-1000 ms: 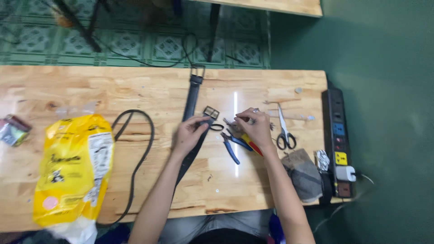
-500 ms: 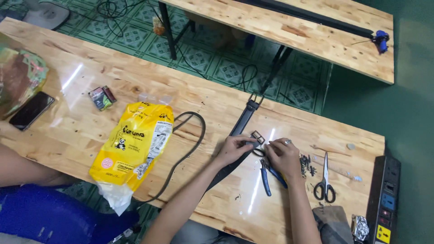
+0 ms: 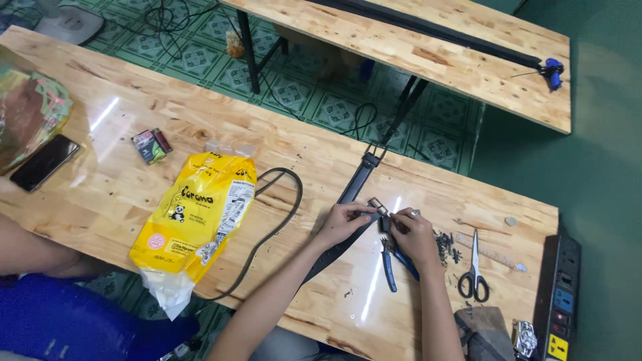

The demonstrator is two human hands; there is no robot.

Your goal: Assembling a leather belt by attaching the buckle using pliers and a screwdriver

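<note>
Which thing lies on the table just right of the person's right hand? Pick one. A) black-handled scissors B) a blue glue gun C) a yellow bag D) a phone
A: the black-handled scissors lie on the table just beyond the right hand, which works with the left hand at the belt buckle.

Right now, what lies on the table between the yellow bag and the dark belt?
In the head view, a black cord loops between the yellow bag and the dark belt.
</note>
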